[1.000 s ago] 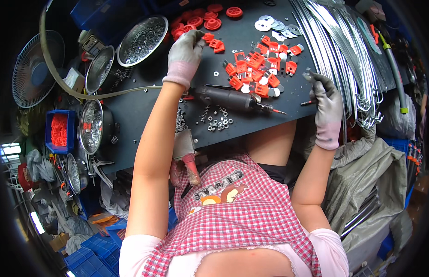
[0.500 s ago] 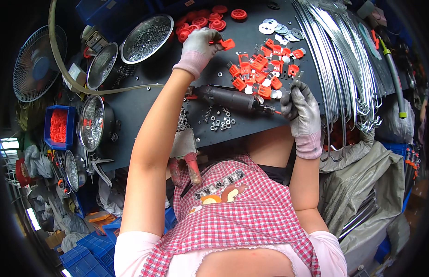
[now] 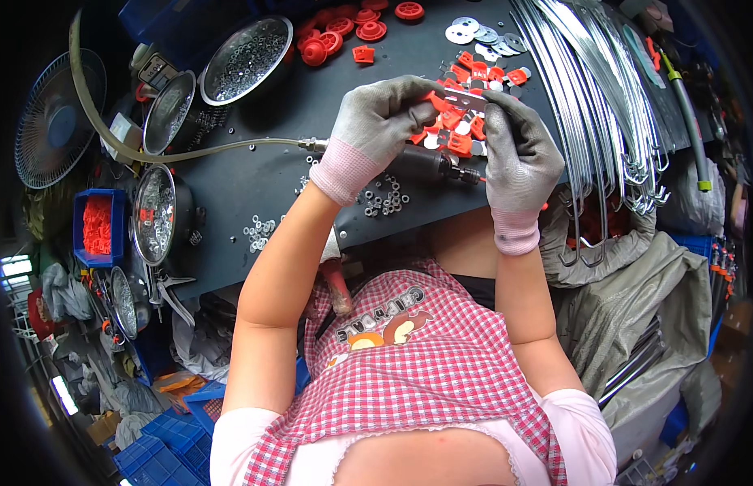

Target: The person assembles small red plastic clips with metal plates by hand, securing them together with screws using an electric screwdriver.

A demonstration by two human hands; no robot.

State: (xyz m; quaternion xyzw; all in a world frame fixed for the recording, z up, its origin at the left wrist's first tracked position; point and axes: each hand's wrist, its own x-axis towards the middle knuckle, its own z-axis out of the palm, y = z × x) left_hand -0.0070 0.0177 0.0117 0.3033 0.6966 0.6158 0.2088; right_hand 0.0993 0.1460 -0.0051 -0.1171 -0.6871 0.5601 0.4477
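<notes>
A small flat metal plate with holes [image 3: 465, 100] spans the gap between my two gloved hands. My left hand [image 3: 378, 121] is closed, its fingertips pinching the plate's left end. A bit of red plastic shows at those fingertips; whether it is held or lies behind, I cannot tell. My right hand [image 3: 524, 158] grips the plate's right end between thumb and fingers. Behind and below the plate lies a pile of red plastic clips [image 3: 460, 144], partly hidden by my hands. One loose red clip [image 3: 362, 54] sits apart, beyond my left hand. A black air tool [image 3: 418, 164] lies under my left wrist.
Round red knobs [image 3: 371, 31] and metal discs [image 3: 460, 34] lie at the back. Long hooked metal rods [image 3: 583, 105] cover the right. Steel bowls of small hardware [image 3: 248, 63] stand left, near an air hose [image 3: 206, 151]. Loose nuts [image 3: 384, 200] lie along the front.
My left hand has let go of a red clip near the knobs and come right to the plate. My right hand has moved slightly left and up with the plate.
</notes>
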